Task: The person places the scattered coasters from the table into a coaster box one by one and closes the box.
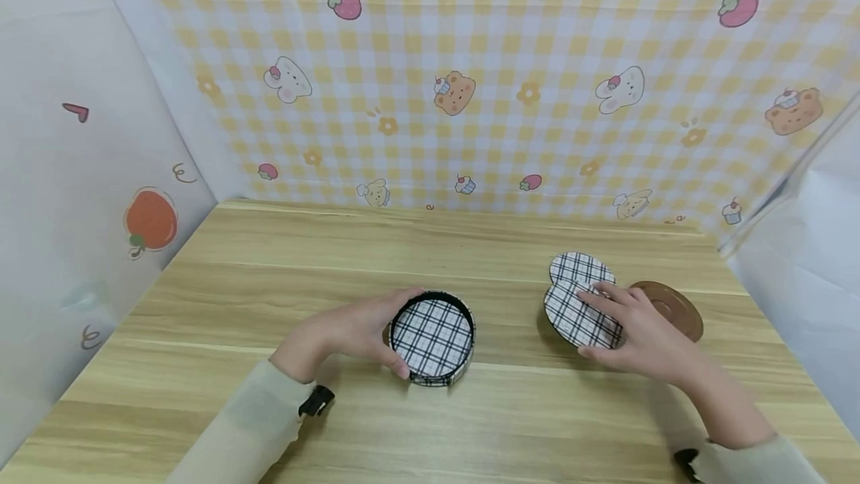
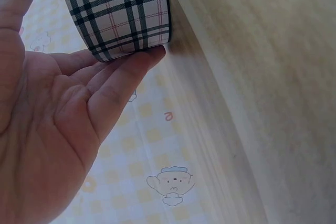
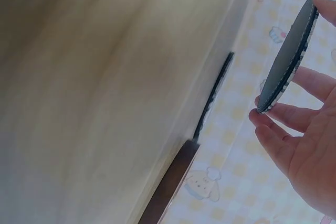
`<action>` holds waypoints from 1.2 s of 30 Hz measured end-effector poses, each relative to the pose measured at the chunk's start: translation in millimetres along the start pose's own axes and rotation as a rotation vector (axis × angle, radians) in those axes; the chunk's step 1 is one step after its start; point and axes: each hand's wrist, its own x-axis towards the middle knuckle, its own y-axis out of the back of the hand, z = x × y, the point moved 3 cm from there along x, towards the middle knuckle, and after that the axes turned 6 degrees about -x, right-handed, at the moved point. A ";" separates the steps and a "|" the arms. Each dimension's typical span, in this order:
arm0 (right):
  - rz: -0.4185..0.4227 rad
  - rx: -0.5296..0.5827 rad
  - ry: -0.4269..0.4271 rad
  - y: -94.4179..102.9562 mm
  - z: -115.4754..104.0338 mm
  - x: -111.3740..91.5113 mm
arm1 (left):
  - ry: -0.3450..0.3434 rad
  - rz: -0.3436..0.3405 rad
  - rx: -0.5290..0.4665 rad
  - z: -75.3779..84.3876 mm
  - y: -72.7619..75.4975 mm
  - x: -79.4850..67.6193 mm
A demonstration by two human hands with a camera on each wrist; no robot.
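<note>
My left hand (image 1: 366, 329) grips the left side of a round plaid coaster holder (image 1: 463, 368) standing on the table, with plaid showing inside its dark rim. In the left wrist view, the thumb and fingers of the left hand (image 2: 58, 114) curve round the holder's checked wall (image 2: 121, 9). Over on the right, my right hand (image 1: 641, 334) pinches a round plaid coaster (image 1: 574, 314) by its edge. The right wrist view shows this coaster's plain grey-green underside (image 3: 289, 51), tilted and off the table. Partly behind it lies a second plaid coaster (image 1: 579, 266).
A brown round dish (image 1: 675, 308) lies right of the coasters, partly covered by the right hand. The wood-grain table (image 1: 269, 245) ends at a yellow checked cloth (image 1: 416, 133) behind, with white sheeting (image 1: 87, 193) at the left.
</note>
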 end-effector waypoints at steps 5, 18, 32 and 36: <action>0.002 0.028 0.007 0.3 -10.2 7.6 | 0.016 0.003 0.012 0.8 0.8 0.5; -0.025 0.086 0.074 -3.6 -40.8 29.4 | 0.013 0.008 0.012 0.0 1.3 1.5; -0.105 0.152 0.167 -12.7 -79.8 54.0 | -0.026 0.000 0.014 1.8 1.2 1.1; -0.120 0.113 0.211 -14.9 -90.8 60.6 | -0.021 -0.002 0.020 1.2 1.5 1.5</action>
